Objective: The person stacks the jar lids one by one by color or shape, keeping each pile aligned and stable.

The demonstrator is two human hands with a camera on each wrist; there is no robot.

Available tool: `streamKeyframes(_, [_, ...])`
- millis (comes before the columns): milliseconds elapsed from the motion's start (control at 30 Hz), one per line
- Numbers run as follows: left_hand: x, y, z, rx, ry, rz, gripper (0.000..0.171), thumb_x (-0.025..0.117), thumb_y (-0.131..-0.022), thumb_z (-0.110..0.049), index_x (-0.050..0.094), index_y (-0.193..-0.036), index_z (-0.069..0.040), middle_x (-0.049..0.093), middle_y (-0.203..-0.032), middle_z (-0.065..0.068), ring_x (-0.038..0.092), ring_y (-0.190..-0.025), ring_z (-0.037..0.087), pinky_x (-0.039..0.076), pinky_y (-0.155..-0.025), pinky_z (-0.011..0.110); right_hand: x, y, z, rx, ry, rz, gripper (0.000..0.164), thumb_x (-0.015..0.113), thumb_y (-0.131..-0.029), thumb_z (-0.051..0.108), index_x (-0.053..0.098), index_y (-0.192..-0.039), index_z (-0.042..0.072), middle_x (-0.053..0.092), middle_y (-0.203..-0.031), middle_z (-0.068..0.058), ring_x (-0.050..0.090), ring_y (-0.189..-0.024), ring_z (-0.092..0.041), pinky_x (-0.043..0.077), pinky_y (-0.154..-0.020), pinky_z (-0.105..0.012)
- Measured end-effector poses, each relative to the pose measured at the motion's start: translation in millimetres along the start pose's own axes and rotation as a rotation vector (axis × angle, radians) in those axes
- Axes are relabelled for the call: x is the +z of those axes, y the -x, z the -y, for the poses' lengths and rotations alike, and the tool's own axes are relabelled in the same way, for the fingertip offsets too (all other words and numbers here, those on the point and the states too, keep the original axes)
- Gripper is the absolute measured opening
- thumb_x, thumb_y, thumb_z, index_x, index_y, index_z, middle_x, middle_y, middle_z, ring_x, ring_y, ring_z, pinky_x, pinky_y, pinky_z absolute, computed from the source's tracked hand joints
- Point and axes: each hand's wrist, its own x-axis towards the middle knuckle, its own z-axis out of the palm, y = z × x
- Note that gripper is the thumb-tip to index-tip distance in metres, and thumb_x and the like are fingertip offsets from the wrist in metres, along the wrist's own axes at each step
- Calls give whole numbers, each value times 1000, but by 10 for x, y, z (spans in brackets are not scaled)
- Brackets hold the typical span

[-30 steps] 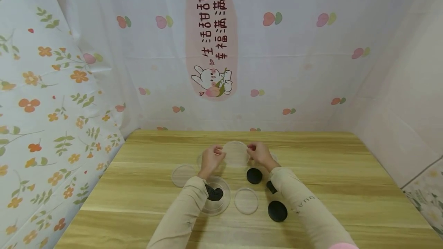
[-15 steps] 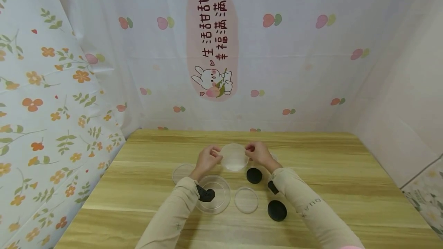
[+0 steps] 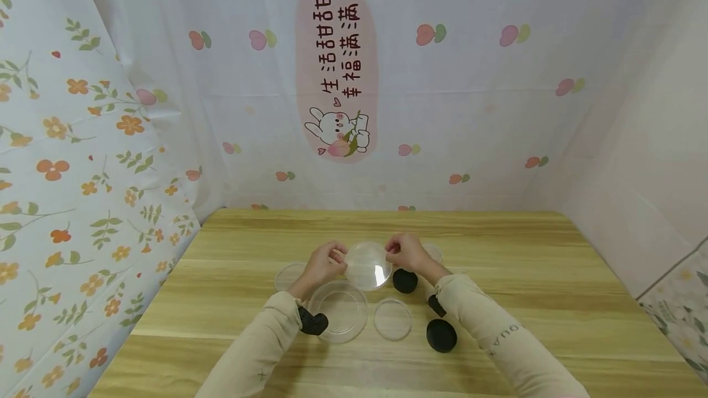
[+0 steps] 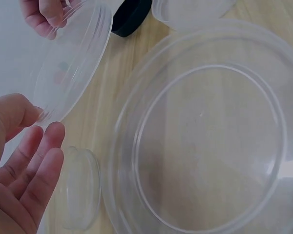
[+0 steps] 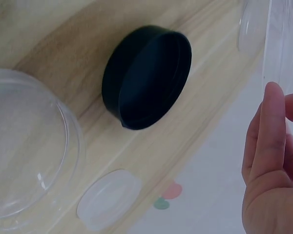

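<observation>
A clear round plastic lid is held up tilted between both hands, above the table. My left hand pinches its left edge between thumb and fingertips; in the left wrist view the other fingers spread below the lid. At the opposite edge, my right hand pinches the rim with thumb and fingers. A larger clear round lid with a raised ring lies on the table just in front of the left hand. Below the right hand sits a black round lid, its hollow side facing up in the right wrist view.
A smaller clear lid and a second black lid lie nearer the front. Other clear lids rest at the left and behind the right hand. A printed cloth hangs behind the wooden table.
Both hands have brought the held clear lid nearer to me and slightly left. Its face has tilted and now catches a bright reflection. The lids on the table stay put.
</observation>
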Motion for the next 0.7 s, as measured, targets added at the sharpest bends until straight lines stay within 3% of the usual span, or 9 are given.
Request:
streamKeyframes(200, [-40,93,21,44,-11,11,29,58,-70,6,55,-98,3,54,-81,12,50,-73,19,39,-49,22,77,49,19,-45,17,41,9,56,-72,-6,58,-81,-8,55,-68,-6,53,-55,-11,47,-49,-21])
streamKeyframes(400, [-114,186,89,35,-1,66,32,57,-69,6,54,-102,4,51,-80,14,47,-66,19,38,-49,23,172,78,39,-95,32,65,13,58,-71,-6,59,-84,-6,54,-71,-4,51,-63,-12,45,-56,-20])
streamKeyframes(600, [-192,270,163,23,-43,89,34,57,-70,6,55,-104,2,51,-77,10,46,-66,19,35,-48,22,280,78,67,-125,-4,108,27,56,-71,-8,61,-98,-7,56,-77,-9,54,-68,-17,46,-60,-22])
streamKeyframes(700, [-223,309,182,11,-61,103,36,57,-70,5,56,-106,2,52,-78,9,45,-63,17,34,-47,22,338,71,70,-129,-16,110,27,56,-71,-8,61,-98,-8,56,-77,-9,54,-69,-18,46,-61,-21])
